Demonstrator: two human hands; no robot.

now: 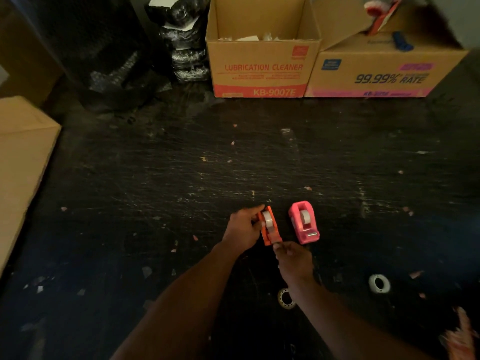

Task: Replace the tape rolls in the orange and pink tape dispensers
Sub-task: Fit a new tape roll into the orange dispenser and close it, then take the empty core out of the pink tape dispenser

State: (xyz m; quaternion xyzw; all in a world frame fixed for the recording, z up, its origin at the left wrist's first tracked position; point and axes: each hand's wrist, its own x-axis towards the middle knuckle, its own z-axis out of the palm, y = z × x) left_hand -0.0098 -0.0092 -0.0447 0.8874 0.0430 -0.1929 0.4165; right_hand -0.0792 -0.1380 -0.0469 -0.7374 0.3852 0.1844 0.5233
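Scuffed black counter (155,178), strewn with paper scraps, fills the view. A plain carton (23,165) sits at the left edge and two printed cartons (262,68) stand along the far side.

Near the middle, the left hand (244,229) grips the orange dispenser (271,233) from its left side, fingers curled round the body. A whitish roll (267,219) is seated in it. The right hand (293,261) comes in from the near side, thumb and fingers pinched together at the dispenser's near cutter end. Whether they hold the tape end or the plastic, I cannot tell.

Just right stands the pink dispenser (304,226), untouched, with a second roll (304,216) inside. A clear ring (284,298) and, further right, a white ring (379,283) lie loose on the near counter.

These are probably the removed rolls. If so, both swaps look done, and only threading the orange tape remains.
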